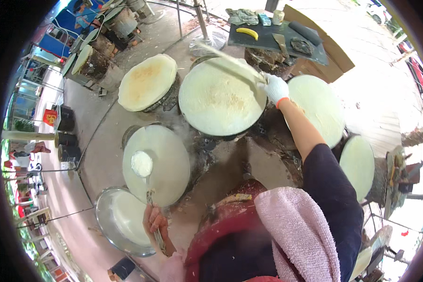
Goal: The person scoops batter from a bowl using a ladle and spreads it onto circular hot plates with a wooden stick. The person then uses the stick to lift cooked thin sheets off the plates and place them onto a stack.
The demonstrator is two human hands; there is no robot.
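My bare left hand (155, 224) grips the handle of a ladle (141, 164). Its bowl, full of pale batter, is over the round griddle (171, 172) at lower left. Just beneath that griddle stands a shiny metal basin (102, 227) of white batter. In a white knit glove with an orange cuff, my right hand (275, 89) holds a long pale stick or blade (229, 60). The tool reaches leftward across the far part of the middle griddle, where a thin pale flatbread (215, 95) with light brown patches covers the surface. Whether the tool touches the bread, I cannot tell.
At far left a browned flatbread (148, 83) covers another griddle. Two more pale round griddle tops, one nearer (319, 112) and one farther (357, 169), curve along my right. A dark table (241, 38) holds a banana (247, 33). A person (83, 16) is in the background.
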